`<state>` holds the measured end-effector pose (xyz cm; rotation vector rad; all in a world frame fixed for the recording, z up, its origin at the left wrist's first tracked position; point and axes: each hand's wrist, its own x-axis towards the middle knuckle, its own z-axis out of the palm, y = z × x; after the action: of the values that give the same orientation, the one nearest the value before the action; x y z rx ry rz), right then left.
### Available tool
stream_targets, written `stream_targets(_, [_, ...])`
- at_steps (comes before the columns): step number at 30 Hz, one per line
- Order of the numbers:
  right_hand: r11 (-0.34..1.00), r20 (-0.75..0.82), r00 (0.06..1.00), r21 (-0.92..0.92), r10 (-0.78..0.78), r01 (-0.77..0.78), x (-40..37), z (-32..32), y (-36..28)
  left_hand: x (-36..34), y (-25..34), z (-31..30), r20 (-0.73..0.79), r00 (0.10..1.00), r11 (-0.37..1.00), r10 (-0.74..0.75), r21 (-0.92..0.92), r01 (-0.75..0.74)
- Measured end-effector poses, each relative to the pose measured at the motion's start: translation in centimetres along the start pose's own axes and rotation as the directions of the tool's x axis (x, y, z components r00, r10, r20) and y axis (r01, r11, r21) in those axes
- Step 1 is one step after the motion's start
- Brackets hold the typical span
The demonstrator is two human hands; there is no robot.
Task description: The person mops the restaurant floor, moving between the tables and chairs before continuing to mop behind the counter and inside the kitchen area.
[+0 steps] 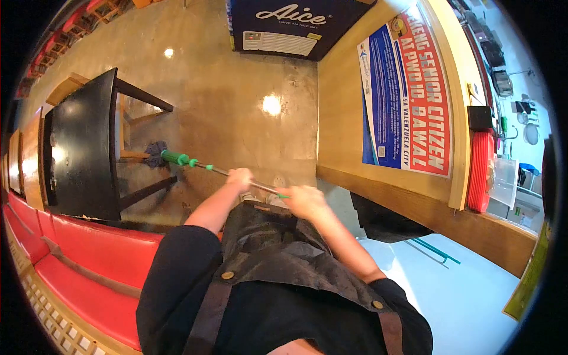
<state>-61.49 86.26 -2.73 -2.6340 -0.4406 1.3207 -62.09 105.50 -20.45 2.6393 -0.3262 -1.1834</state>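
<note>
A mop with a metal handle and green fittings (176, 158) reaches from my hands toward the left. Its dark, stringy head (156, 154) rests on the floor beside the legs of a black table. My left hand (240, 179) is closed round the middle of the handle. Nearer the handle's end, my right hand (305, 200) grips it too, with a bit of green showing beside the fingers. Both hands are in front of my dark apron (272, 242).
The black table (86, 148) stands at the left, above a red bench (89, 296). A dark Aice freezer (284, 26) is at the top. A wooden counter (340, 118) with a poster (408, 94) runs along the right. The brown floor (236, 89) is shiny.
</note>
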Motion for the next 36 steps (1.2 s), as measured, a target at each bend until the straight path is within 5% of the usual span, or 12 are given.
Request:
stream_targets(4, [0.957,-0.079,0.963,-0.119,0.257,-0.265,-11.0,-4.1,9.0,3.0,15.3,1.4,-0.175,0.932,0.939,0.319,-0.076,-0.336])
stream_targets(5, [0.943,-0.200,0.937,-0.117,0.286,-0.313,-14.4,-5.3,10.2,3.7,19.3,1.8,-0.354,0.811,0.825,0.465,-0.158,-0.542])
stream_targets(8, [0.858,-0.331,0.831,-0.101,0.448,-0.503,-23.0,-9.4,9.8,3.0,30.8,-0.9,-0.450,0.603,0.610,0.658,-0.151,-0.778])
stream_targets(12, [0.778,-0.491,0.756,-0.221,0.432,-0.589,-24.2,-8.5,6.6,1.3,32.2,-4.0,-0.390,0.640,0.574,0.662,-0.285,-0.768])
stream_targets(16, [0.935,-0.494,0.839,-0.130,0.227,-0.330,-24.3,-6.7,4.1,-1.7,28.2,-2.8,-0.384,0.694,0.614,0.610,-0.326,-0.719])
stream_targets(19, [0.965,-0.405,0.896,-0.102,0.182,-0.242,-24.4,-6.0,2.0,-4.2,23.4,-0.1,-0.467,0.639,0.636,0.612,-0.189,-0.748])
stream_targets(22, [0.990,-0.300,0.952,-0.105,0.061,-0.096,-22.2,-4.1,0.0,-7.9,16.4,-0.1,-0.333,0.759,0.756,0.560,-0.170,-0.632])
stream_targets(27, [0.989,-0.113,0.989,-0.124,-0.094,0.080,-10.3,5.0,-2.7,-6.6,2.9,7.5,-0.333,0.882,0.934,0.332,-0.016,-0.357])
stream_targets(28, [0.988,-0.120,0.987,-0.128,-0.103,0.087,-7.8,7.5,-3.3,-5.9,1.3,8.3,-0.149,0.985,0.996,0.084,0.024,-0.081])
stream_targets(29, [0.990,-0.071,0.994,-0.125,-0.078,0.069,-5.5,9.6,-3.8,-6.4,0.2,8.5,-0.082,0.992,0.993,-0.099,-0.067,0.093])
stream_targets(32, [0.996,-0.046,0.998,-0.079,-0.049,0.045,-5.2,12.2,-0.5,-6.1,2.5,8.4,0.046,0.958,0.950,-0.284,-0.119,0.287])
stream_targets(36, [0.997,-0.062,0.996,0.045,0.068,-0.065,-13.0,10.9,9.8,-3.5,14.8,9.9,0.009,1.000,0.999,0.007,-0.053,-0.006])
